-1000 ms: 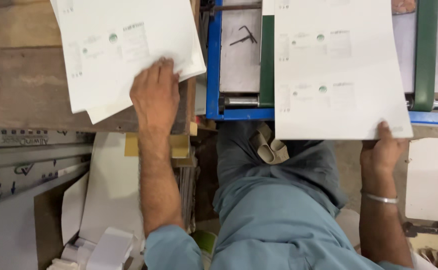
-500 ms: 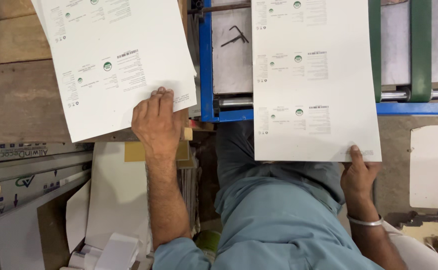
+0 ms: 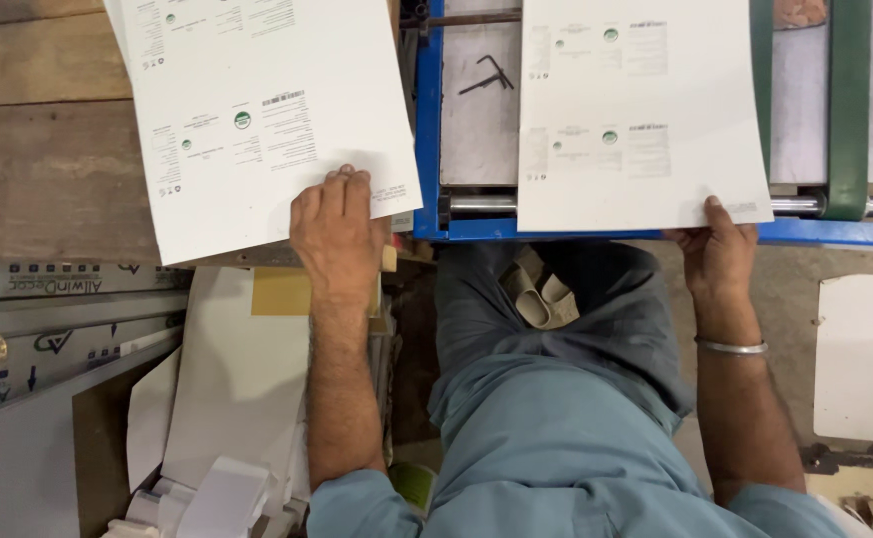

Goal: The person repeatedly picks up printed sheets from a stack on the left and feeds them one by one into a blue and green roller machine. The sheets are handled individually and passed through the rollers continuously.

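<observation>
The left hand (image 3: pixel 335 231) lies flat, palm down, with its 4 fingers together and stretched out on the lower right corner of a white printed sheet (image 3: pixel 257 120); it presses the sheet rather than gripping it. That sheet tops a loose stack on a brown wooden bench (image 3: pixel 48 169), and I cannot tell how many sheets lie under it. The right hand (image 3: pixel 717 251) pinches the lower right corner of a 2nd white printed sheet (image 3: pixel 635 110), thumb on top and fingers hidden underneath, so it is clamped on the paper's edge. This sheet rests on the grey bed of a blue-framed machine (image 3: pixel 426 120), crossing a steel roller (image 3: pixel 481 204) at its near edge. 1 green belt (image 3: pixel 848 100) runs up the bed just to the right of the sheet, and 1 dark bent key (image 3: pixel 486 75) lies on the bare bed between the 2 sheets. A metal bangle (image 3: pixel 733 347) circles the right wrist. Each sheet carries small blocks of fine grey print with round green marks: 2 marks show on the right sheet, about 4 on the left one, which also bears a small barcode. Below the bench, grey flat cartons (image 3: pixel 48 299) with dark lettering lie stacked at the left, beside white card offcuts (image 3: pixel 237 379) and 1 tan envelope-like piece (image 3: pixel 282 292). The person's blue-grey clothing fills the lower middle.
</observation>
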